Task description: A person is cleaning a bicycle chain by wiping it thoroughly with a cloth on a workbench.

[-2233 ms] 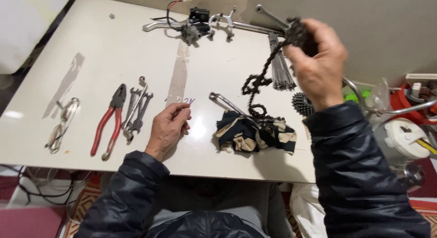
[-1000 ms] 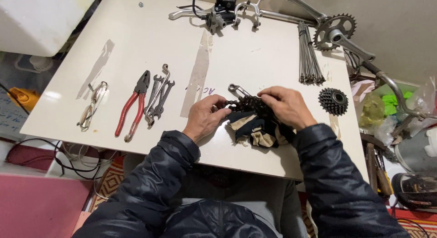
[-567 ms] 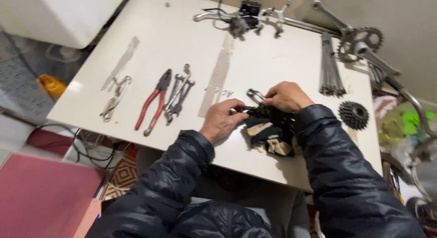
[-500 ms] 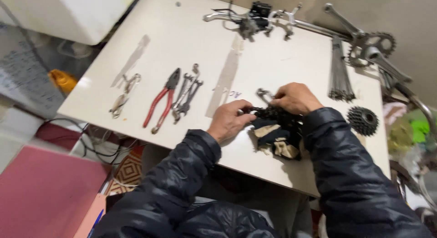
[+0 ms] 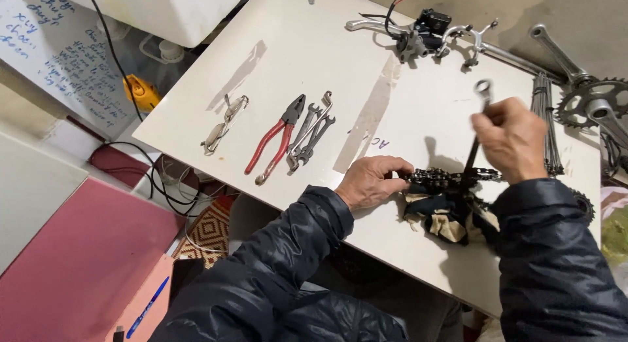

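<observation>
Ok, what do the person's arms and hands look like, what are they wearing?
Both arms are in a dark navy puffer jacket with narrow stitched quilting and a slight sheen, the cuffs ending at the wrists. The left hand and the right hand are bare: no gloves, and no rings or watch show.

A dark, greasy chain (image 5: pixel 451 178) stretches taut above the rag (image 5: pixel 445 214); a slim wrench (image 5: pixel 476 129) stands upright over it.

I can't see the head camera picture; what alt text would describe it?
A person's left hand holds a bicycle chain over a rag on a white table, while the right hand raises a wrench. Red pliers and spanners lie to the left.
</observation>
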